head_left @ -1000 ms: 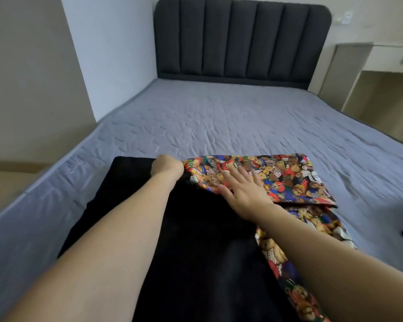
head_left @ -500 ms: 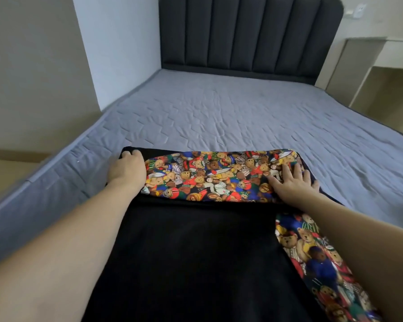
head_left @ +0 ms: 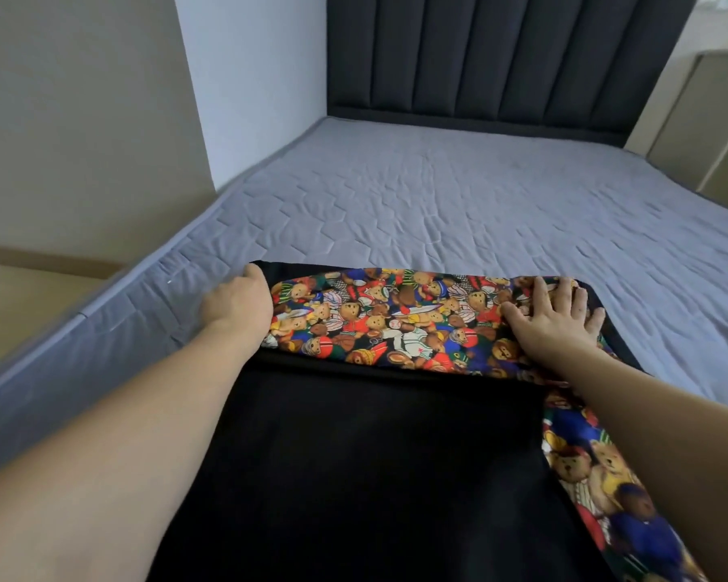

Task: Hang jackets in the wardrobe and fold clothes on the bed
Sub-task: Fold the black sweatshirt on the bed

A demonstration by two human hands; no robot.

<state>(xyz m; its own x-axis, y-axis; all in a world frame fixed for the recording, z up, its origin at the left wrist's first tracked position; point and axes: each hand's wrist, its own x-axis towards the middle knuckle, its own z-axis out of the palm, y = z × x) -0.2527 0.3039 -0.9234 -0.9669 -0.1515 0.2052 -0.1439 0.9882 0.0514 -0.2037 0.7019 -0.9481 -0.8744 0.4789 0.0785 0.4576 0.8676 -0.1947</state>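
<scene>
A black garment (head_left: pixel 375 464) with a bright teddy-bear print lining lies flat on the near part of the grey bed (head_left: pixel 438 195). A band of the printed side (head_left: pixel 379 321) is folded over across its far end, and more print shows along the right edge (head_left: pixel 606 489). My left hand (head_left: pixel 236 302) rests at the fold's left end, its fingers hidden past the cloth edge. My right hand (head_left: pixel 555 317) lies flat with spread fingers on the fold's right end.
A dark padded headboard (head_left: pixel 501 56) stands at the far end of the bed. The mattress edge (head_left: pixel 80 329) drops to the floor on the left, beside a beige wall. A pale cabinet (head_left: pixel 707 111) stands at the far right.
The printed band has been spread wider across the black garment. My left hand slid left to the fold's left end and my right hand slid right to its right end, fingers spread flat.
</scene>
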